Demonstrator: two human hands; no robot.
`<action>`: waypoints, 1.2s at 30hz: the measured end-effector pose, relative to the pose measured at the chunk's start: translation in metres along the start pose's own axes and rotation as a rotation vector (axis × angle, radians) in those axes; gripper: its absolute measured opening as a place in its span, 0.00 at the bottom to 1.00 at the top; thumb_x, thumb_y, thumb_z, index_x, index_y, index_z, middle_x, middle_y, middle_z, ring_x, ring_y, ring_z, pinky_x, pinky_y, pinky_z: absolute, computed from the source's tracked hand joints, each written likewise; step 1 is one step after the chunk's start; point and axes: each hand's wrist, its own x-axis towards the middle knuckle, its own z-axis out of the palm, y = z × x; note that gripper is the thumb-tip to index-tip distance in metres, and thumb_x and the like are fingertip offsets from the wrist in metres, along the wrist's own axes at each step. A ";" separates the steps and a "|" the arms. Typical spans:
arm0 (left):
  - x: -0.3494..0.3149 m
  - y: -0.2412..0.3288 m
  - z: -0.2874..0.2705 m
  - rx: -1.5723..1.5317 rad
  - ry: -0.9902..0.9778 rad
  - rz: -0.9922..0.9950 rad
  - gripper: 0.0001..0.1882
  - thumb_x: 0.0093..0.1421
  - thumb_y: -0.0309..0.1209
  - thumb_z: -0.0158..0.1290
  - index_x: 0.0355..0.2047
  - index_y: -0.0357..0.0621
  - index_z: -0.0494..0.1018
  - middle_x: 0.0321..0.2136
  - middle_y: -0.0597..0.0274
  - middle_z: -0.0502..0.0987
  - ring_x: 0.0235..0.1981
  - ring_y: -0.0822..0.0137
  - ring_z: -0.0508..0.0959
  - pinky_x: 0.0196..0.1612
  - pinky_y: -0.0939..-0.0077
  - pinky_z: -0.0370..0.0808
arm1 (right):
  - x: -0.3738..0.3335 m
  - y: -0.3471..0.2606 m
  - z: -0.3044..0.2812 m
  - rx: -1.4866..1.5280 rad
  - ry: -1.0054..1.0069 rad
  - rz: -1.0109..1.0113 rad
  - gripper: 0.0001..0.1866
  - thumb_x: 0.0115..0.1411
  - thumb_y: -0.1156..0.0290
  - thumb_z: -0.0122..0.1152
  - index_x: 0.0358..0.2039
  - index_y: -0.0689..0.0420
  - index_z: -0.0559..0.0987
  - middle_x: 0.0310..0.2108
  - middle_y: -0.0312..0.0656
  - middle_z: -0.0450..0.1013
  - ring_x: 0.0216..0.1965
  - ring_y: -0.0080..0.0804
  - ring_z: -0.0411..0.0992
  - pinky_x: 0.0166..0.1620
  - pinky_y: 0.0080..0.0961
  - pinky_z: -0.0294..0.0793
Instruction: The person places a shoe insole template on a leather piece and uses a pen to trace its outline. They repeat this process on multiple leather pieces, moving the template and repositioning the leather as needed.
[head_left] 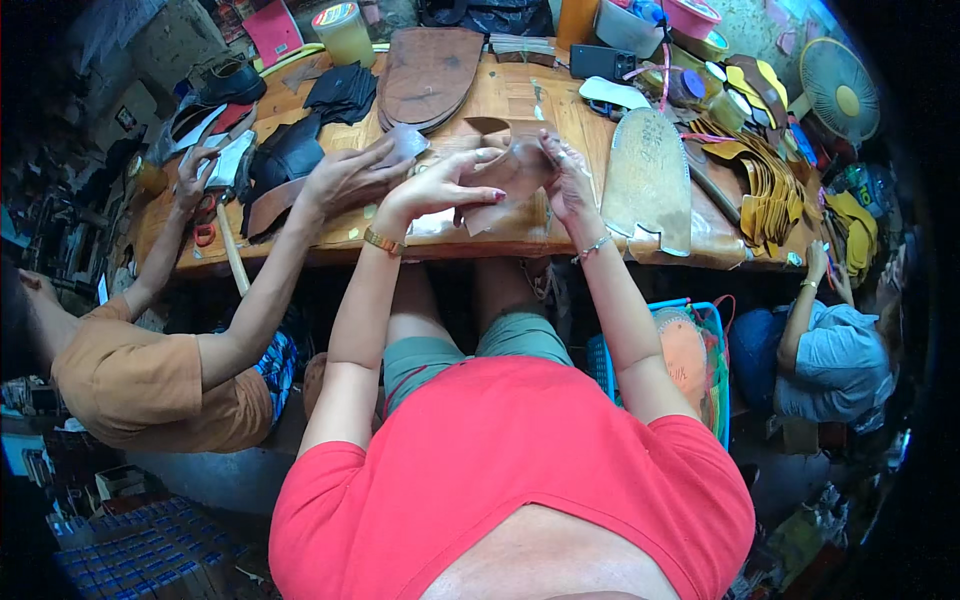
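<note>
Above the front edge of the wooden table, I hold a thin, curved brown leather piece between my two hands. My left hand, with a gold watch at the wrist, has its thumb and fingers closed on the left side. My right hand pinches the opposite edge, its fingertips near the upper corner. A pale corner hangs under my left thumb. Just left of my left hand, a co-worker's hand lies near a translucent whitish piece.
Large brown sole-shaped boards lie at the back, a pale one to the right. Beyond it are stacked mustard leather pieces. Red-handled scissors and a wooden handle lie left. A blue basket stands beside my right arm.
</note>
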 end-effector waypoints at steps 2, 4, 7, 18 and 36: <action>-0.002 -0.013 -0.003 -0.068 0.014 -0.160 0.33 0.58 0.37 0.61 0.58 0.33 0.62 0.44 0.56 0.77 0.41 0.72 0.77 0.37 0.76 0.76 | 0.006 0.001 -0.001 -0.050 0.009 -0.069 0.12 0.57 0.72 0.65 0.41 0.59 0.78 0.36 0.39 0.79 0.37 0.23 0.77 0.41 0.21 0.76; -0.004 -0.015 -0.006 -0.091 0.049 -0.313 0.30 0.58 0.35 0.61 0.56 0.33 0.64 0.29 0.60 0.80 0.22 0.78 0.77 0.19 0.83 0.73 | 0.009 -0.002 -0.003 -0.051 0.004 -0.113 0.14 0.55 0.78 0.65 0.42 0.59 0.78 0.36 0.38 0.79 0.38 0.23 0.77 0.44 0.20 0.75; -0.005 -0.019 -0.016 -0.266 0.023 -0.375 0.24 0.58 0.32 0.61 0.51 0.32 0.68 0.29 0.66 0.79 0.30 0.76 0.80 0.21 0.83 0.75 | 0.023 -0.004 -0.019 -0.055 0.011 -0.195 0.14 0.55 0.78 0.65 0.43 0.59 0.78 0.37 0.38 0.79 0.38 0.24 0.77 0.44 0.19 0.75; -0.047 -0.036 -0.058 0.640 0.719 -0.137 0.19 0.54 0.26 0.59 0.48 0.39 0.72 0.40 0.52 0.77 0.38 0.64 0.79 0.41 0.71 0.77 | 0.037 0.004 -0.052 -0.032 0.079 -0.244 0.15 0.53 0.83 0.64 0.42 0.60 0.78 0.40 0.41 0.79 0.39 0.25 0.77 0.48 0.20 0.74; -0.044 -0.033 -0.116 1.023 0.378 -0.712 0.18 0.43 0.38 0.68 0.32 0.43 0.79 0.29 0.58 0.80 0.30 0.66 0.78 0.39 0.68 0.67 | 0.022 -0.009 -0.045 0.011 0.101 -0.297 0.18 0.48 0.82 0.65 0.41 0.59 0.77 0.38 0.40 0.78 0.38 0.26 0.77 0.45 0.23 0.74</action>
